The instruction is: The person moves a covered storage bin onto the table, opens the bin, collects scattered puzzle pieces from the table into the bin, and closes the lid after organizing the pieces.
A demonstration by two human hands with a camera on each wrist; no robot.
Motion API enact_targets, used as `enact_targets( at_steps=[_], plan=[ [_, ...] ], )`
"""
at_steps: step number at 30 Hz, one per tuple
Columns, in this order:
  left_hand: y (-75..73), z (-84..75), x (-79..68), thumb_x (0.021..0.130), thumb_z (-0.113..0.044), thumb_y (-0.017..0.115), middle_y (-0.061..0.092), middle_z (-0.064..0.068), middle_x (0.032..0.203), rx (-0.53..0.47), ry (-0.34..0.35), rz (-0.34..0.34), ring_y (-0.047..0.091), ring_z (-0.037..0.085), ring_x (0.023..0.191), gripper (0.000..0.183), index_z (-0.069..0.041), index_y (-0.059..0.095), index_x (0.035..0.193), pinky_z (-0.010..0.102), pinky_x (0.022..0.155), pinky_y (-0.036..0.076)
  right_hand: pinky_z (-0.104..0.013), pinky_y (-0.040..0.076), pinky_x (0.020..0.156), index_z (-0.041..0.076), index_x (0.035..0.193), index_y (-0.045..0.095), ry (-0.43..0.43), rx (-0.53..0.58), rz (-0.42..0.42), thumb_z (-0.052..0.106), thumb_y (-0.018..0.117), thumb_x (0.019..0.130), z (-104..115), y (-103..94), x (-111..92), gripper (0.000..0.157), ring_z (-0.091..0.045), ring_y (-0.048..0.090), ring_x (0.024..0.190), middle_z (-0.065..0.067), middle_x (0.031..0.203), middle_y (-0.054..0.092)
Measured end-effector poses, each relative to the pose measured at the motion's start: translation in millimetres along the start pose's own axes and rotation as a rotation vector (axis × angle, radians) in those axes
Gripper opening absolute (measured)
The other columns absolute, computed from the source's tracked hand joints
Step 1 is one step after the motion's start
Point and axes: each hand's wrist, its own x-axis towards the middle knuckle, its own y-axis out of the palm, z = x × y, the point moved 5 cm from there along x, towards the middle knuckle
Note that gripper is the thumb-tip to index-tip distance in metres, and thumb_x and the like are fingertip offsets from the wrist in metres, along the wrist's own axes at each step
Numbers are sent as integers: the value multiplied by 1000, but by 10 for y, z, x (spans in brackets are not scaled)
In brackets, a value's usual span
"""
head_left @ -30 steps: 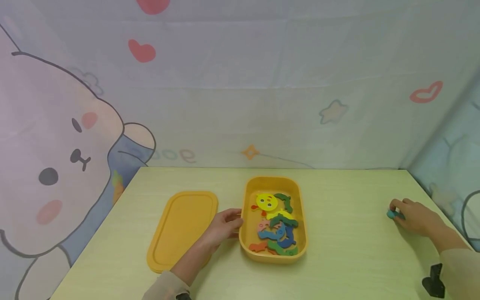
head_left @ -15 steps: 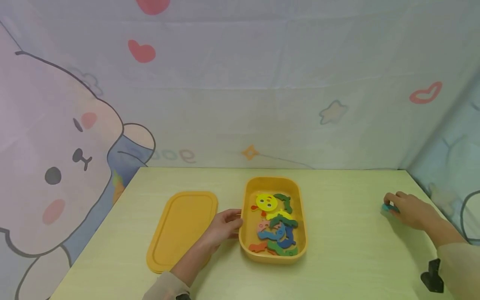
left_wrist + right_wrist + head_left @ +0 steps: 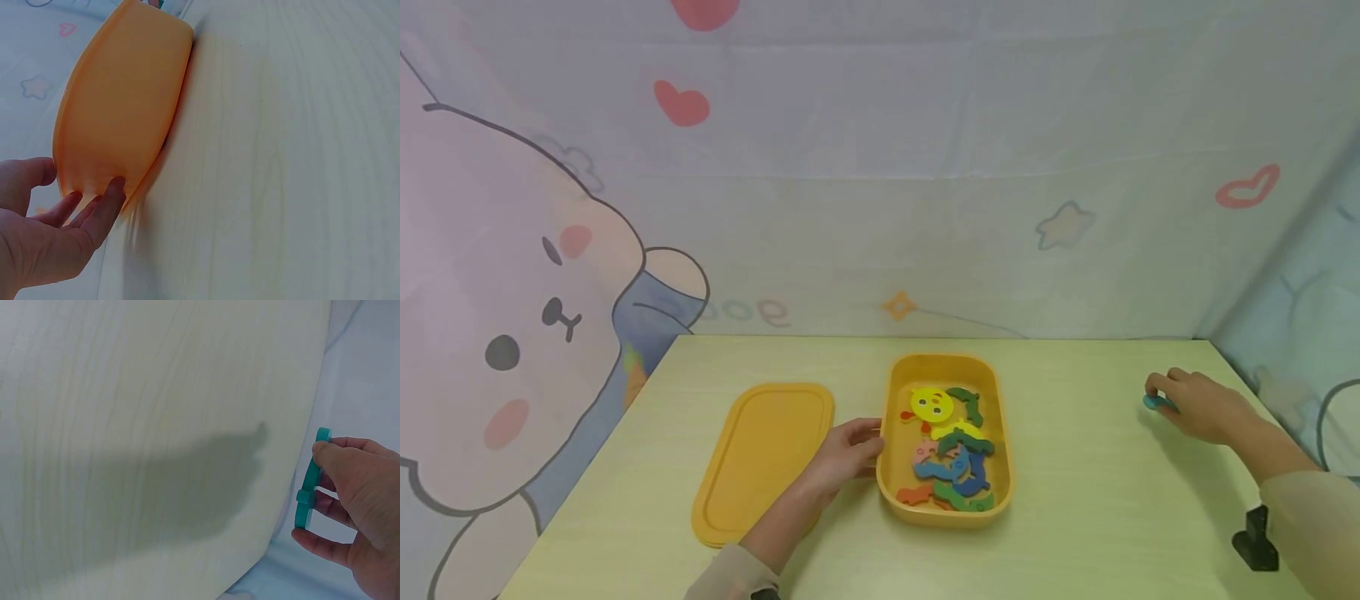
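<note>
My right hand (image 3: pixel 1202 407) pinches a teal puzzle piece (image 3: pixel 312 481) between thumb and fingers, held above the right part of the table; in the head view only the piece's left end shows. At the middle stands a yellow-orange plastic box (image 3: pixel 947 518) with several colored puzzle pieces lying in it. Among them are a yellow round face piece (image 3: pixel 932 406), a light blue piece (image 3: pixel 942 468) and a dark green piece (image 3: pixel 966 442). With its fingertips, my left hand (image 3: pixel 847 454) touches the box's left wall, its thumb near the rim, as the left wrist view shows.
A flat yellow-orange lid (image 3: pixel 763 467) lies on the table left of the box. Behind the table (image 3: pixel 1097 500) hangs a printed cloth (image 3: pixel 865 208), which also runs along the sides.
My right hand has risen off the table's right side and moved leftward with the teal puzzle piece. The left hand and the box have stayed in place.
</note>
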Motion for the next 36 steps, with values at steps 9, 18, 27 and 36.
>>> enact_targets(
  at_steps=[9,18,27,36],
  plan=[
    [-2,5,-1,92,-15,52,53,22,123,3,6,4,61,25,99,44,1,44,132,36,79,55,-25,35,52,13,96,52,-41,-30,-7,12,63,85,179,-92,147,15,-14,43,63,2,78,46],
    [-3,28,10,92,-14,52,53,21,123,12,-6,1,61,25,98,43,1,44,132,35,78,55,-27,39,54,15,95,53,-87,-67,-3,13,63,85,431,-164,338,14,-15,44,67,2,81,47],
    [-4,18,10,92,-16,53,53,20,125,5,-13,0,61,24,98,44,0,44,132,35,79,54,-26,36,52,15,94,52,-127,-70,-2,15,61,88,700,-185,510,11,-15,43,67,3,81,46],
    [5,16,-9,93,-16,52,53,20,125,-3,-15,4,61,26,99,44,0,44,133,36,79,54,-24,32,49,16,93,52,-178,-70,-22,13,62,87,949,-291,699,12,-15,40,67,4,78,43]
  ],
)
